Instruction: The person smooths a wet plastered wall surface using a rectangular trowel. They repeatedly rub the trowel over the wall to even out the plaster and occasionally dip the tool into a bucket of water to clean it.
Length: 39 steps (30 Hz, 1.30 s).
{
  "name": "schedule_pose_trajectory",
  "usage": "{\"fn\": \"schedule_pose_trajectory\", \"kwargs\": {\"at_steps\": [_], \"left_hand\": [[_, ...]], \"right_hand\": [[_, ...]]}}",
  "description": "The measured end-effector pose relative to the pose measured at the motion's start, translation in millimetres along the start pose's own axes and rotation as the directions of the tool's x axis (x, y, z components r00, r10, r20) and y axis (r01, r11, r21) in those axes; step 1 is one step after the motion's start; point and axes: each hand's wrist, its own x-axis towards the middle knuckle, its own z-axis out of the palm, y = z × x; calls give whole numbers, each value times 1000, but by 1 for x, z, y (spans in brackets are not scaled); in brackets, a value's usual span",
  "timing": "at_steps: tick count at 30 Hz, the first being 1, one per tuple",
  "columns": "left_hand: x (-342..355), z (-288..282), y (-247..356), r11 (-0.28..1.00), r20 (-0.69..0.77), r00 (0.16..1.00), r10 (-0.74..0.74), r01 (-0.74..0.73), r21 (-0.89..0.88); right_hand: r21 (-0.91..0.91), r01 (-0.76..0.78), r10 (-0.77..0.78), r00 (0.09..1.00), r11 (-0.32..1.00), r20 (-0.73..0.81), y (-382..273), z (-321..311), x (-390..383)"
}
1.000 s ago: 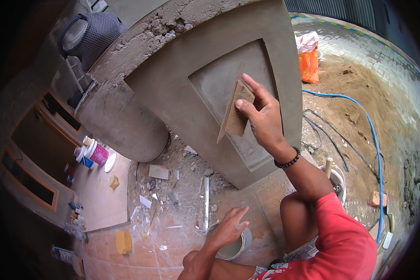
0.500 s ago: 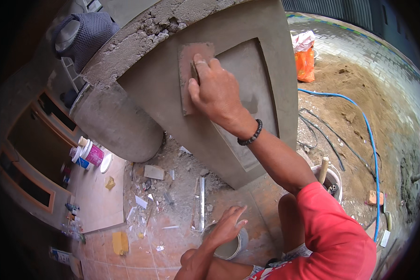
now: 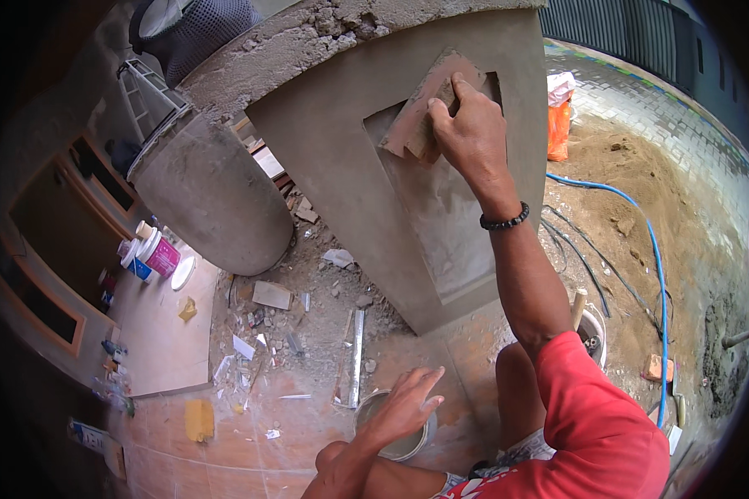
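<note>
My right hand (image 3: 473, 137) grips a reddish rectangular plastering float (image 3: 424, 100) by its back. The float lies tilted across the top of a recessed panel (image 3: 453, 249) in the grey plastered wall (image 3: 316, 141), overlapping the recess's upper edge. Damp, smooth plaster covers the wall's face. Lower down, my left hand (image 3: 404, 403) hovers over a bucket (image 3: 429, 439) on the tiled floor, fingers stretched out and holding nothing. Its palm and part of the bucket's inside are hidden.
A rounded concrete column (image 3: 212, 200) stands left of the wall. Rubble and a metal strip (image 3: 357, 358) litter the floor. At the right are a second bucket (image 3: 595, 328), a blue hose (image 3: 653, 241) and a sand heap (image 3: 624, 158). Paint tubs (image 3: 160, 254) stand far left.
My right hand has carried the float rightward from the wall face left of the recess to the recess's top, tilting it clockwise. My left hand stays over the bucket.
</note>
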Motion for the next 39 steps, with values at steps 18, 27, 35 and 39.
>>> {"fn": "schedule_pose_trajectory", "kwargs": {"at_steps": [18, 27, 35, 39], "left_hand": [[-8, 8, 11, 995, -15, 995, 98, -98, -2], [-4, 7, 6, 998, -16, 998, 57, -56, 36], [3, 11, 9, 998, 27, 999, 41, -42, 36], [10, 17, 7, 998, 37, 997, 63, -64, 22]], "right_hand": [[924, -345, 94, 938, 163, 334, 105, -50, -48], [229, 104, -85, 992, 968, -92, 129, -62, -38], [-120, 250, -248, 968, 961, 36, 103, -70, 22], [-192, 252, -236, 967, 949, 99, 121, -47, 26]]}}
